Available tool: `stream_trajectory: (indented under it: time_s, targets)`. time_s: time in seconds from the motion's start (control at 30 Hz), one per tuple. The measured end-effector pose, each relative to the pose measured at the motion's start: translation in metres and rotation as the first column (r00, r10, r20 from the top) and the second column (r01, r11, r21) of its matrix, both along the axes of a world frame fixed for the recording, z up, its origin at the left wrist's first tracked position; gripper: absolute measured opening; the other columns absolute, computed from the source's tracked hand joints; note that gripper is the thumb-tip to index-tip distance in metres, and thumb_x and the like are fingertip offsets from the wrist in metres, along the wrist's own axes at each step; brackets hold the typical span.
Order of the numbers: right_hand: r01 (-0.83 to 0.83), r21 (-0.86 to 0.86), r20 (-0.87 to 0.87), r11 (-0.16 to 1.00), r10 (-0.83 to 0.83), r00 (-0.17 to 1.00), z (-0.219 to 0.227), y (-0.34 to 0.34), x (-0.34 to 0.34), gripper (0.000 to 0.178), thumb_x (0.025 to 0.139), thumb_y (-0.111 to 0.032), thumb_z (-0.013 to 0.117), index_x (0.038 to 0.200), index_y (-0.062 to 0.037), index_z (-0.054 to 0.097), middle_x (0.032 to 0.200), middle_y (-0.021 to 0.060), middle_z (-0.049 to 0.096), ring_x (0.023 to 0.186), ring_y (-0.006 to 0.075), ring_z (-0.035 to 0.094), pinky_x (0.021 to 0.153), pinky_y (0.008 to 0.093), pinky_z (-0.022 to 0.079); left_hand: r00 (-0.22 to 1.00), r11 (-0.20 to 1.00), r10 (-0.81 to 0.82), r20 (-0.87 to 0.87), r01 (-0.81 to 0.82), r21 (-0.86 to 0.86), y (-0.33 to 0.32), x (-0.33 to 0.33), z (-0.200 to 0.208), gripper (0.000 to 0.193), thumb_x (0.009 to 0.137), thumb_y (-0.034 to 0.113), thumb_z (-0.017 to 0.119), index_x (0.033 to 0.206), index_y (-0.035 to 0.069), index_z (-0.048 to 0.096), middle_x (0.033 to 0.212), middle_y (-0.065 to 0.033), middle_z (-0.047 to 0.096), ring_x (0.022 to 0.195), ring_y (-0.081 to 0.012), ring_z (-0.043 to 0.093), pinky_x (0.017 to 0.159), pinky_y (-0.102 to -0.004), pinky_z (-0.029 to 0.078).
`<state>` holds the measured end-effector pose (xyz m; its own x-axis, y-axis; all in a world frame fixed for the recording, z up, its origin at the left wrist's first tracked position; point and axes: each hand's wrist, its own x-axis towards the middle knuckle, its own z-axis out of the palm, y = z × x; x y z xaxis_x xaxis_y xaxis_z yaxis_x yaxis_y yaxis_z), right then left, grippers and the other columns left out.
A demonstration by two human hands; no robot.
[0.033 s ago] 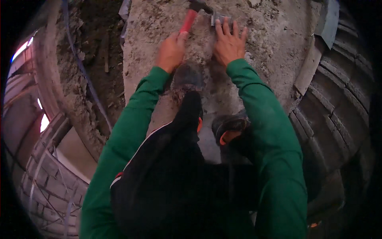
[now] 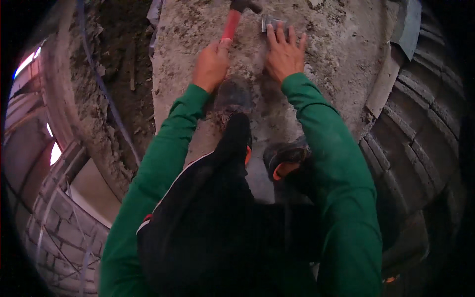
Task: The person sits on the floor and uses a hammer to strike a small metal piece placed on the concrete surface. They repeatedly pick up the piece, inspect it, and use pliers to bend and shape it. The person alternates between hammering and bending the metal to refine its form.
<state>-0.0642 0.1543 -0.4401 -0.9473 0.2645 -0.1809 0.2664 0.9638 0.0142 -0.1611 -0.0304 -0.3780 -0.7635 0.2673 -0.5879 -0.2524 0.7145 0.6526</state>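
Note:
My left hand [image 2: 212,64] is wrapped round the red handle [image 2: 230,25] of a hammer. Its dark head [image 2: 246,5] is at the top edge of the view, left of a small grey metal piece [image 2: 267,24] and apart from it. My right hand [image 2: 285,55] lies palm down with its fingers stretched out and spread. Its fingertips touch the near side of the metal piece, which rests on a rough concrete surface [image 2: 341,64]. The fingers hide part of that piece, so its full shape cannot be made out.
My dark shoes [image 2: 233,95] stand on the concrete close below my hands. To the right are stacked grey blocks [image 2: 420,133] and a wooden board [image 2: 385,81]. A strip of dark soil with a bluish hose or cord [image 2: 101,81] runs along the left.
The hammer head has swung a little up and left, away from the metal piece, and more of it shows. My right hand stays in place.

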Motion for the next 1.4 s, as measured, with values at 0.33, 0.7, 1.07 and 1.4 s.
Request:
stream_trajectory:
  time_s: [0.33,0.7,1.07,1.4]
  targets:
    - [-0.036,-0.062,-0.016,0.997,0.035,0.999,0.003,0.002,0.004,0.074,0.094,-0.035,0.059,0.161,-0.0142,0.034,0.167,0.0128,0.034,0.154,0.0348,0.031,0.123,0.0648,0.018,0.999,0.994,-0.022,-0.038,0.026,0.107,0.0,0.01,0.001,0.052,0.107,0.049,0.051,0.107,-0.001,0.064,0.074,-0.0012,0.06,0.056,-0.0131,0.058,0.049,-0.0306,0.049]
    - [-0.073,-0.037,0.013,0.997,0.073,0.997,0.004,0.003,0.004,0.074,0.096,-0.037,0.056,0.16,-0.0069,0.035,0.167,0.0175,0.032,0.156,0.0324,0.028,0.125,0.0612,0.016,0.983,0.992,-0.112,-0.148,0.12,0.043,-0.004,0.003,-0.013,0.048,0.107,0.048,0.051,0.099,0.003,0.062,0.067,-0.0024,0.058,0.05,-0.0144,0.056,0.049,-0.0305,0.048]
    - [-0.07,-0.048,-0.002,0.996,0.07,0.998,0.0,0.009,0.009,0.077,0.096,-0.04,0.056,0.161,-0.006,0.032,0.166,0.0203,0.032,0.156,0.0346,0.027,0.126,0.0604,0.017,0.999,0.999,-0.042,0.034,0.041,0.035,0.009,-0.003,0.01,0.046,0.107,0.047,0.053,0.102,0.004,0.067,0.069,-0.004,0.06,0.052,-0.014,0.059,0.048,-0.0308,0.049]
    - [-0.07,-0.035,-0.145,0.997,0.065,0.987,-0.022,0.012,0.017,0.067,0.099,-0.043,0.056,0.15,-0.0005,0.047,0.154,0.0236,0.047,0.148,0.0426,0.036,0.124,0.0591,0.024,0.999,0.992,0.005,0.037,-0.01,0.128,0.019,0.006,0.026,0.05,0.108,0.047,0.05,0.098,-0.001,0.064,0.07,-0.0051,0.061,0.055,-0.016,0.062,0.05,-0.0327,0.05]
